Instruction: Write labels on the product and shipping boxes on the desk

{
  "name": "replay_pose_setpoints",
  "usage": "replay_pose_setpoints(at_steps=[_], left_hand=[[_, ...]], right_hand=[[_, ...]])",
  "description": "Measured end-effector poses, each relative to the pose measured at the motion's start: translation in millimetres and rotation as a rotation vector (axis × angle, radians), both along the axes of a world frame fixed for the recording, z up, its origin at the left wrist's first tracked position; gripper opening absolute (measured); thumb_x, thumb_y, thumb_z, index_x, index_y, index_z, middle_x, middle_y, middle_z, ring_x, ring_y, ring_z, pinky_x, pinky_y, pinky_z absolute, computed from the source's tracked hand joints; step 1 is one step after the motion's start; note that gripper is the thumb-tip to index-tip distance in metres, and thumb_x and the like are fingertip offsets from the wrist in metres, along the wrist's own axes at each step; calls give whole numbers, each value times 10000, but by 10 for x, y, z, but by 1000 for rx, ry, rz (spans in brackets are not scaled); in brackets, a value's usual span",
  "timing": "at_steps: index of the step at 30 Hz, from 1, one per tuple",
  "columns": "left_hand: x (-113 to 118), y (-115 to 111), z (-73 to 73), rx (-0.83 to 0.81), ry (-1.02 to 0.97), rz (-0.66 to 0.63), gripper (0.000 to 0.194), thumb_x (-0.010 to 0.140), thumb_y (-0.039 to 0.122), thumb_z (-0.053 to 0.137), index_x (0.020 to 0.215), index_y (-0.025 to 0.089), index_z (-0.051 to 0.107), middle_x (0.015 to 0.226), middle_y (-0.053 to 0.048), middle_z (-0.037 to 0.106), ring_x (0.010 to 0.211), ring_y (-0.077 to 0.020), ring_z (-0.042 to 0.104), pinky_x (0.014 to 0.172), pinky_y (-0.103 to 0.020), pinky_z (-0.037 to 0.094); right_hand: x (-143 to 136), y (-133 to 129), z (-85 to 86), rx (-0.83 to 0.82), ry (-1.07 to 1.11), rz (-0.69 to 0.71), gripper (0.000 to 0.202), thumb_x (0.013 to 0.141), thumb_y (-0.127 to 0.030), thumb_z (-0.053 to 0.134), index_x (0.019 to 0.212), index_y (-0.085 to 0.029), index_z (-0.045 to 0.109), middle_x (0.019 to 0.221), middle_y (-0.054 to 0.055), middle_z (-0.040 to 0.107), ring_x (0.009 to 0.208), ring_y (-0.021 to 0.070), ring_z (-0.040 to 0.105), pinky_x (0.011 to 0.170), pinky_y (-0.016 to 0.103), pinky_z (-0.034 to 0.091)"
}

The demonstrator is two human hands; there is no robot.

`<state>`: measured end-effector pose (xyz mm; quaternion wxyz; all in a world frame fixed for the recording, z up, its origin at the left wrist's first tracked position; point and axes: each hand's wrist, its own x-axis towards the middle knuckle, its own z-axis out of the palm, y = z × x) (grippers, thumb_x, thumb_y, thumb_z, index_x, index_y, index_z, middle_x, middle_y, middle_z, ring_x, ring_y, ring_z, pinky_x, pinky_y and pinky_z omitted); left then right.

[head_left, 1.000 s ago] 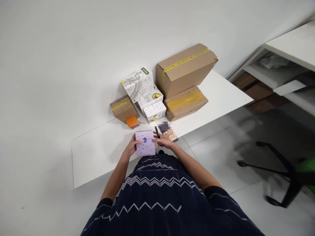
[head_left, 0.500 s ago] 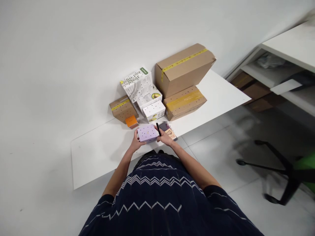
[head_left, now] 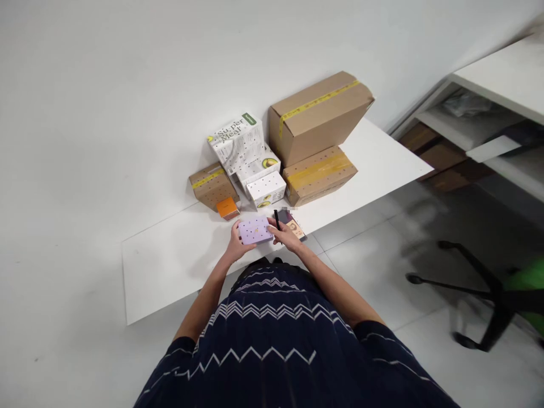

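Box slip risk: the lilac box (head_left: 255, 228) is held near the front edge of the white table (head_left: 161, 277); if the left hand (head_left: 236, 243) loosens, it could tip or drop towards the floor.
Pen risk: the right hand (head_left: 287, 235) has the black pen (head_left: 277, 219) among its fingers as well as a touch on the box, so shifting that grip might let the pen fall or leave a stray mark.
Clutter risk: a dark booklet (head_left: 296, 229) lies just beside the right hand; a sideways sweep could push it off the edge.
Lilac box, looks: small, pale purple, flat-topped, scattered with dark specks; a small orange-gold mark sits near the middle of the top. Finer print is too small to read.
Lilac box, place: between the two hands, in front of the small orange box (head_left: 227, 208); whether its underside touches the table, cannot tell.
Left hand: curled around the box's left end, thumb along the near side.
Right hand: fingers bent around the pen, tips at the box's right end.
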<state>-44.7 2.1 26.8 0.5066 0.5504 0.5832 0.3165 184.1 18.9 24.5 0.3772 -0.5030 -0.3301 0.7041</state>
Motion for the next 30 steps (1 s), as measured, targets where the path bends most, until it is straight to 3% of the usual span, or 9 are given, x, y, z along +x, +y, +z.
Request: replay_pose_setpoints(at_steps=[2, 5, 9, 12, 14, 18, 23, 27, 30], left_hand=[[6, 19, -13, 15, 11, -11, 1213, 534, 466, 932, 1492, 266, 216, 1536, -187, 290, 1306, -347, 482, 1026, -519, 468], [15, 15, -33, 99, 79, -5, 1197, 561, 449, 922, 1507, 263, 212, 1515, -186, 317, 1319, -352, 472, 1035, -530, 466], [57, -42, 41, 395, 405, -1, 1124, 591, 393, 910, 1509, 226, 284, 1512, -194, 328, 1423, -397, 329, 1133, -587, 352], [139, -91, 144, 625, 628, -19, 808, 699, 399, 849, 1390, 200, 481, 1421, -189, 446, 1356, -384, 408, 1120, -579, 356], [216, -112, 182, 754, 696, -78, 529, 784, 399, 785, 1240, 201, 605, 1296, -165, 554, 1257, -352, 495, 1081, -543, 396], [362, -107, 129, 925, 706, -227, 237, 910, 343, 653, 1105, 210, 673, 1116, -111, 674, 1112, -280, 581, 994, -461, 465], [432, -53, -48, 945, 717, -241, 226, 960, 293, 566, 1125, 198, 687, 1092, -116, 705, 1080, -268, 619, 959, -469, 507], [429, -47, -125, 943, 677, -225, 230, 972, 283, 541, 1116, 186, 693, 1109, -128, 710, 1107, -262, 629, 989, -479, 518], [427, -62, -138, 973, 661, -201, 217, 970, 278, 552, 1103, 176, 690, 1107, -130, 712, 1115, -253, 637, 999, -462, 524]], right_hand=[[-19, 11, -12, 14, -9, -17, 509, 767, -363, 733, 1262, -255, 679, 1127, 23, 711, 531, 52, 459, 435, 188, 507], [-15, 40, 12, 11, -54, -70, 454, 720, -384, 766, 1142, -221, 723, 1096, 41, 715, 604, 89, 541, 405, 185, 488], [79, 109, 202, 6, -138, -302, 336, 752, -462, 711, 922, -172, 722, 789, 30, 696, 538, 100, 521, 385, 189, 430], [177, 157, 461, 41, -91, -454, 427, 840, -574, 581, 845, -161, 689, 566, -10, 589, 459, 99, 472, 458, 222, 453], [213, 170, 638, 121, -96, -497, 513, 875, -640, 504, 852, -163, 691, 587, 6, 608, 530, 125, 543, 545, 240, 487], [132, 140, 811, 280, -221, -380, 581, 907, -691, 428, 833, -179, 692, 598, 12, 599, 586, 151, 568, 579, 257, 473], [-198, 60, 628, 419, -208, -145, 381, 892, -555, 511, 922, -201, 652, 736, 14, 653, 656, 163, 605, 647, 286, 516], [-384, 56, 418, 563, -280, -161, 222, 805, -402, 556, 928, -218, 578, 838, 18, 641, 762, 178, 621, 758, 320, 539], [-414, 86, 313, 596, -341, -158, 175, 814, -387, 511, 881, -227, 530, 772, 7, 603, 698, 175, 594, 711, 312, 529]])
